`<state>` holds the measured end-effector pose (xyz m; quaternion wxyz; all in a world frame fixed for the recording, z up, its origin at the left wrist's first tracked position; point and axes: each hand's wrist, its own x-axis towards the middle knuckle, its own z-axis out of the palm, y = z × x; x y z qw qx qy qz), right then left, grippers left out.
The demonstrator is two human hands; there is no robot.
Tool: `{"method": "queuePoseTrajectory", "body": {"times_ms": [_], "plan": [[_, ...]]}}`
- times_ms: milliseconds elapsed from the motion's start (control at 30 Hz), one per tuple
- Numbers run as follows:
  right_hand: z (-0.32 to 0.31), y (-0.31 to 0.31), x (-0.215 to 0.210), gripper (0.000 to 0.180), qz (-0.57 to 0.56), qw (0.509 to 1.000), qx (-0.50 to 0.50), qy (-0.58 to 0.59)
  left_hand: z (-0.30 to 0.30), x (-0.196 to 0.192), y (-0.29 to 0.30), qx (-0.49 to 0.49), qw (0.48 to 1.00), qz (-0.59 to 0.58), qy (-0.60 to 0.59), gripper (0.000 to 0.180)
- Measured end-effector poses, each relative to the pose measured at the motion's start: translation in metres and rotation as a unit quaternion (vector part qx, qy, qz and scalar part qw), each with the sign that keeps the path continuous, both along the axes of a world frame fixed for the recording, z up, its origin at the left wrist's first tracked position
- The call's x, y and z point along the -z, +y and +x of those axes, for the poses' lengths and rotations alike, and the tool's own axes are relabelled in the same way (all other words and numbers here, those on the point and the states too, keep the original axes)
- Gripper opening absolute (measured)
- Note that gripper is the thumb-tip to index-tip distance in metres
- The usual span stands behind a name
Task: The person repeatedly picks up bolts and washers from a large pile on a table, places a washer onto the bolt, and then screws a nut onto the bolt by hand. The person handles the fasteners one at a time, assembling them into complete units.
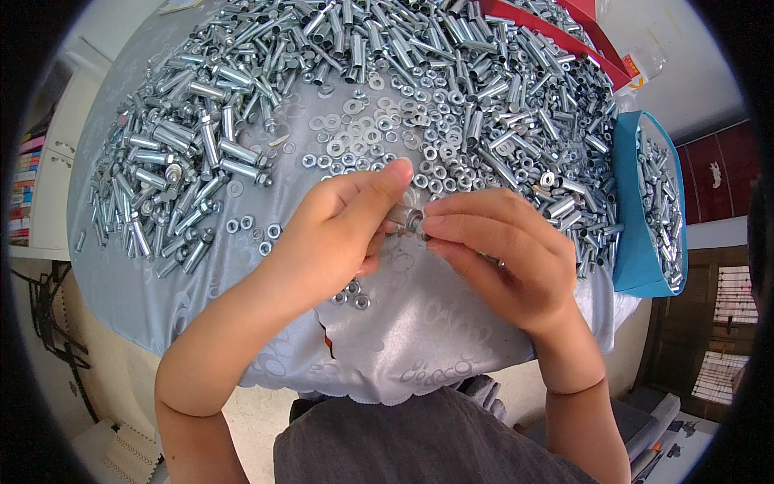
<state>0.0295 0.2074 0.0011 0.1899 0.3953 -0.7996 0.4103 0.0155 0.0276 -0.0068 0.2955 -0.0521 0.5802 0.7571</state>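
In front of me, over the middle of the table, my left hand [339, 218] is closed around a shiny metal sleeve anchor [401, 214], thumb on top. The thumb and fingers of my right hand [516, 254] pinch the anchor's right end, where a ring-like nut or washer shows. A small metal glint shows under my right fingers; its kind is hidden. Just beyond my hands lie loose hex nuts [442, 165] and flat washers [361, 135]. Several nuts [355, 297] sit below my left wrist.
Assembled sleeve anchors [173, 153] are heaped at the left. Loose metal sleeves and bolts [355, 40] spread across the back and right. A red box [556, 32] stands at the far right, a blue bin [631, 210] of metal parts nearer. The silvery tablecloth [427, 339] has a tear.
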Motion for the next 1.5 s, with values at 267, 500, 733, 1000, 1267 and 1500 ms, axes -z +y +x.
{"method": "queuePoseTrajectory", "body": {"times_ms": [267,500,733,1000,1267,1500], "plan": [[0.002,-0.001,0.000,0.021,0.004,0.998,0.066,0.006,0.001,0.000,-0.001,0.054,0.998,0.019,0.002,0.041],[0.004,0.006,-0.002,0.020,-0.030,0.981,0.069,-0.176,0.010,-0.006,0.001,0.070,0.989,-0.048,0.123,0.045],[0.002,0.000,-0.002,0.033,-0.033,0.993,0.029,-0.111,0.008,0.001,-0.001,0.026,0.985,-0.066,0.156,0.045],[0.001,-0.001,-0.006,0.032,0.021,0.994,0.050,-0.091,0.011,0.000,-0.003,0.024,0.953,-0.127,0.274,0.037],[0.002,0.003,-0.001,0.034,0.049,0.997,0.023,-0.049,0.012,-0.003,-0.004,0.008,0.971,-0.108,0.215,0.035],[0.004,0.008,-0.008,0.040,0.028,0.995,0.019,-0.090,0.010,-0.004,-0.004,0.042,0.965,-0.102,0.236,0.035]]}}
